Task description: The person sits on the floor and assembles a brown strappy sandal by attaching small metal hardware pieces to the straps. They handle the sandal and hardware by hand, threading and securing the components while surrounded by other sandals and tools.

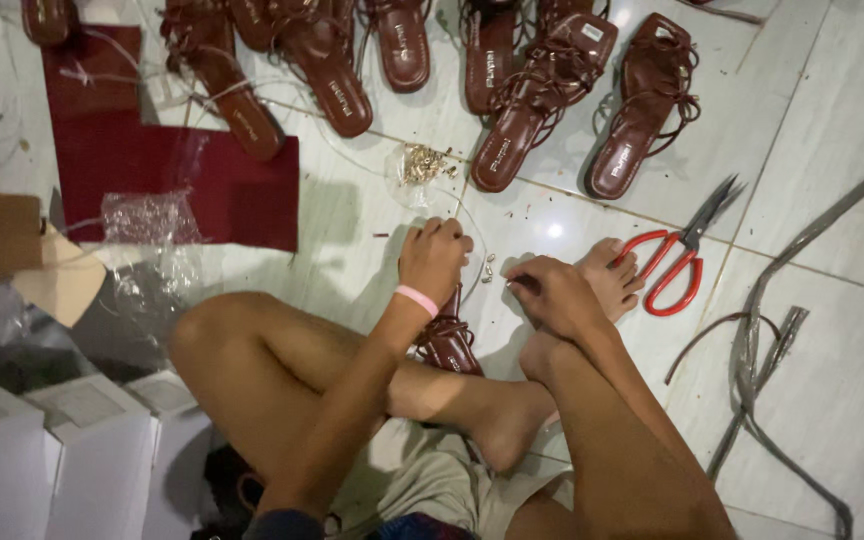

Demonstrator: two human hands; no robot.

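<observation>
I sit cross-legged on a white tiled floor. My left hand (434,258), with a pink wristband, is closed around a thin clear cord (476,235) above a brown strappy sandal (449,343) resting by my legs. My right hand (549,292) is pinched shut close beside it, fingertips toward small metal end pieces (489,268) hanging on the cord. What the right fingertips hold is too small to tell.
Red-handled scissors (674,262) lie right of my foot. A small pile of gold metal bits (424,163) sits ahead. Several brown sandals (537,95) line the far floor. A dark red sheet (167,165), crumpled plastic (147,225), white boxes (62,450) lie left; grey straps (767,350) right.
</observation>
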